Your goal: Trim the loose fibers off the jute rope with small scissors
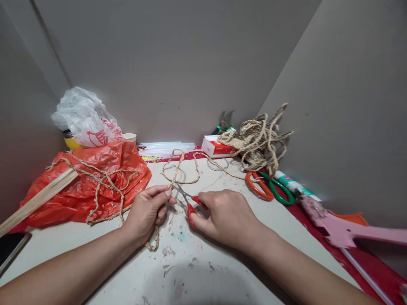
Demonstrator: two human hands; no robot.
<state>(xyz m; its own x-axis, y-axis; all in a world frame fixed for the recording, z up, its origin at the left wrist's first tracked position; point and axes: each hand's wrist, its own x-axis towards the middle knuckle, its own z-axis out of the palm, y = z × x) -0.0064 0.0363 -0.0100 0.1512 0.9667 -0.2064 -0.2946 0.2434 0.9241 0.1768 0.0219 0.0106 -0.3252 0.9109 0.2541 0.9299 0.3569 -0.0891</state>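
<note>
Forearms [79,271] over stained white tabletop [206,262], grey walls [178,63] beyond. Braided cord [176,171] pinched in left hand [146,212], scissors [190,208] gripped in right hand [225,216], mid-tabletop. Around: orange-red bag [79,203], rope heap [257,142], pink tool [341,231].

Pale table [216,250] with red bag [74,203], rope [187,182]

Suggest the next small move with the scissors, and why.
Probably squeeze the red-handled scissors slowly closed: the right grip holds their handles spread, and the blades point at the braided rope close to where the left grip pinches it. I can't tell whether the strand lies fully between the blades, hence the slow squeeze.
</note>
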